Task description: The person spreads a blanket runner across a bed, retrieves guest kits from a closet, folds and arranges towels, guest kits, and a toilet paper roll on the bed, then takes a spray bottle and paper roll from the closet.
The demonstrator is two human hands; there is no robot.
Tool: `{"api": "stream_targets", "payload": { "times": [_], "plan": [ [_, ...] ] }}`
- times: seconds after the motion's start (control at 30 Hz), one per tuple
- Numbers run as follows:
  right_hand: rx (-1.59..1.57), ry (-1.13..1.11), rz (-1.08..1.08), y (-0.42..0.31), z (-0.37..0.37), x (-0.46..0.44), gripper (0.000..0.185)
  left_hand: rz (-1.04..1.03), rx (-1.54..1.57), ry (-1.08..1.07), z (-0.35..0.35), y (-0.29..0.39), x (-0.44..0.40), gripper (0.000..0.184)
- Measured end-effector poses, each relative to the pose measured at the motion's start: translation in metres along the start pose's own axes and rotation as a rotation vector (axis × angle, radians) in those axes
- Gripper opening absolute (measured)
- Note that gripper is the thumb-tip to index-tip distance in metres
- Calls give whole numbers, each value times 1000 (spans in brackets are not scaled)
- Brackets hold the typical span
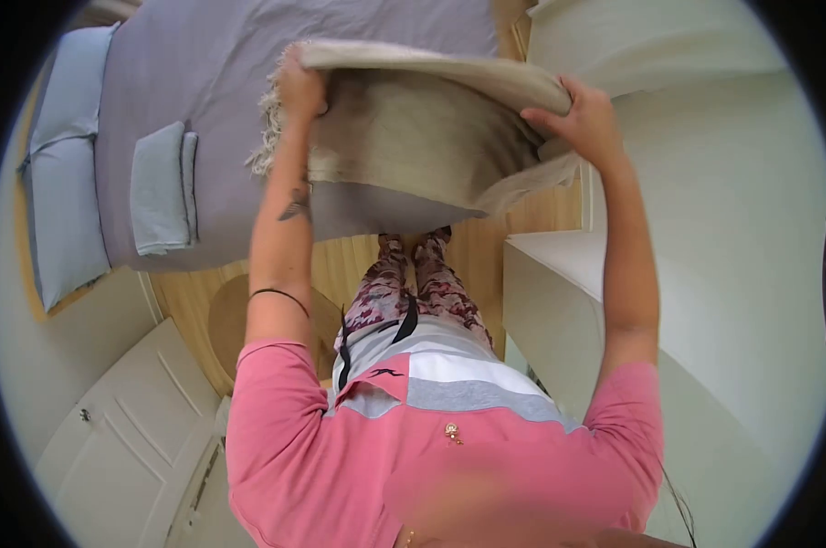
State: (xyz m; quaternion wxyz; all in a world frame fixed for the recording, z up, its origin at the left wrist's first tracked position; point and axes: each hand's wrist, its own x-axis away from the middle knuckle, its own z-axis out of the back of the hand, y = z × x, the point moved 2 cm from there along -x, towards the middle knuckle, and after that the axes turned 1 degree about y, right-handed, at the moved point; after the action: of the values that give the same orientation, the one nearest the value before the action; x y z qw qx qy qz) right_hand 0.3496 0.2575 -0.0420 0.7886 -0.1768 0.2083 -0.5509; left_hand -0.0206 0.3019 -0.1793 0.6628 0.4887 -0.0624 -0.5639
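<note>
Grip: both hands closed on a beige, woven, fringed blanket, held up over the near side of the bed.

Left hand clenched on the top edge at the fringed end; right hand pinches the other end between thumb and fingers; cloth sags between them, its lower edge curving close to the mattress edge. Surface below: bed with a smooth grey-mauve cover. Left of the grip: folded pale blue-grey cloths lying on the cover; farther left, two pale blue-grey rectangular pillows at the bed's end. Nearer the body than the grip: light wooden plank floor, round brown flat-topped item, white panelled door at lower left. Right of the grip: pale wall.
</note>
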Motion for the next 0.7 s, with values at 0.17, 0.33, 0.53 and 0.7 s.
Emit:
{"api": "stream_targets", "payload": {
  "times": [0.17,0.33,0.53,0.7],
  "plan": [
    [468,442,76,-6,109,-6,27,-990,-790,165,185,139,-130,41],
    [618,1038,117,-16,162,22,22,-800,-1108,527,342,245,-112,25],
    [345,1134,280,-88,254,38,16,-1179,-1620,536,544,256,-95,24],
    [267,1057,262,-105,251,-16,23,-1014,-2455,639,590,247,-12,27]
  ]
}}
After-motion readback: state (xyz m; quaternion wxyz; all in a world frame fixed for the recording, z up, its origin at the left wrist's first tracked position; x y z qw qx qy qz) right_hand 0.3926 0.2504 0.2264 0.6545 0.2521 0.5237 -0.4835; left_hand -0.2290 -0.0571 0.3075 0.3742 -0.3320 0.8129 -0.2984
